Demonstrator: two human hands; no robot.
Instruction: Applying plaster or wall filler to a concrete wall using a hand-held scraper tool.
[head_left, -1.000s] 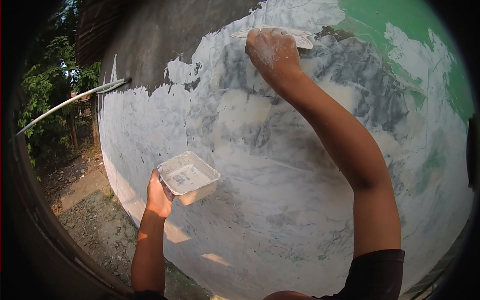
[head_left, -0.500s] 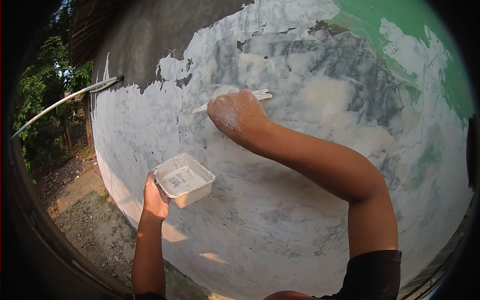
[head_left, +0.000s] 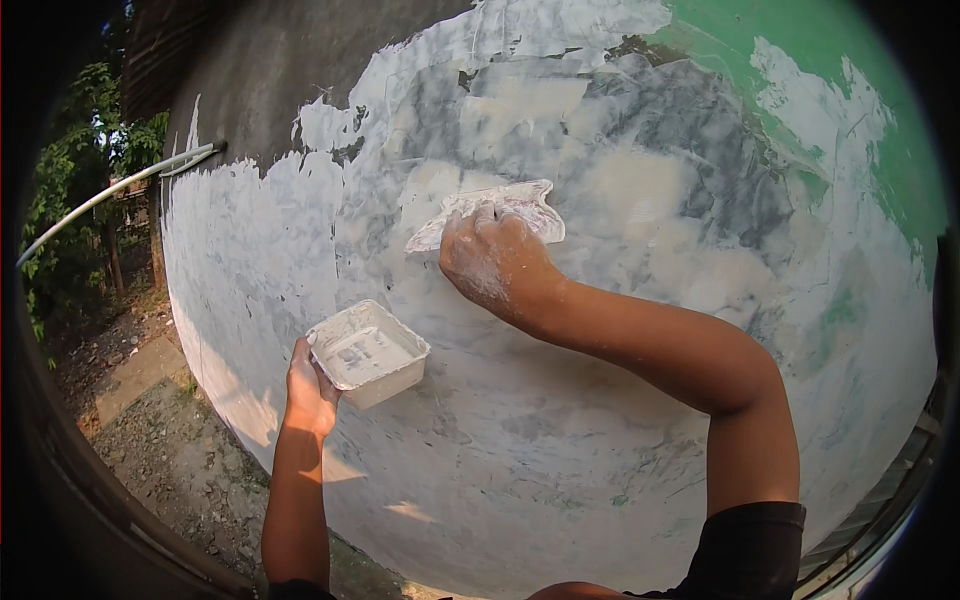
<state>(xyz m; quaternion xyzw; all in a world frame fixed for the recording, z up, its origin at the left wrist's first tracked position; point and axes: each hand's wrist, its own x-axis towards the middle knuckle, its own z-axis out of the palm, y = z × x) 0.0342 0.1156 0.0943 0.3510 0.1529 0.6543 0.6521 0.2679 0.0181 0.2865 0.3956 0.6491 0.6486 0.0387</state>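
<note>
My right hand [head_left: 500, 260] is closed on a flat putty scraper [head_left: 535, 205], its wide blade coated in white putty and lying close against the wall [head_left: 450, 350]. White smears cover the knuckles. Lower and to the left, my left hand [head_left: 312, 385] grips the side of a square plastic tub [head_left: 400, 375], tilted so its inside shows. A little pale putty clings to the tub's bottom and rim. The wall surface around the scraper is patchy white and grey, with cream-coloured patches where the coat looks fresh.
Bare dark grey plaster [head_left: 290, 70] spans the wall's upper left, and green paint [head_left: 800, 40] its upper right. A white pipe [head_left: 110, 192] sticks out at the left edge. Beyond it are trees [head_left: 80, 150] and rubble-strewn ground [head_left: 180, 460].
My right hand has moved slightly down and to the right, and the scraper has turned from edge-on to show its broad face. The left hand still holds the tub in nearly the same place.
</note>
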